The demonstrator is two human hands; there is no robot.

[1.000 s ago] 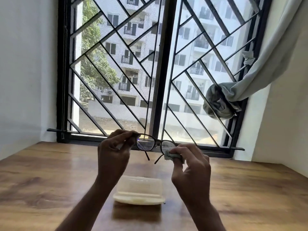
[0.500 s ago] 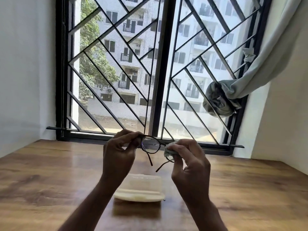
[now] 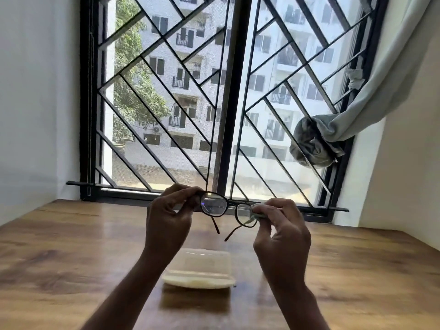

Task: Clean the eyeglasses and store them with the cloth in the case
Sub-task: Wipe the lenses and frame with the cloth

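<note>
Glasses (image 3: 226, 209) held up above table (image 3: 71, 246), temples unfolded. Left hand (image 3: 166, 225) pinches frame's left end. Right hand (image 3: 281, 232) presses cloth (image 3: 256, 211) onto right lens. Case (image 3: 200, 270) sits open on table, near side, between forearms.

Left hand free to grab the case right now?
Probably not: the left hand is pinching the eyeglasses. The case lies unobstructed on the table below, so only that grip hinders it.

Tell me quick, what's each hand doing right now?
Left hand: closed on the glasses frame.
Right hand: pinching the cloth on a lens.
</note>
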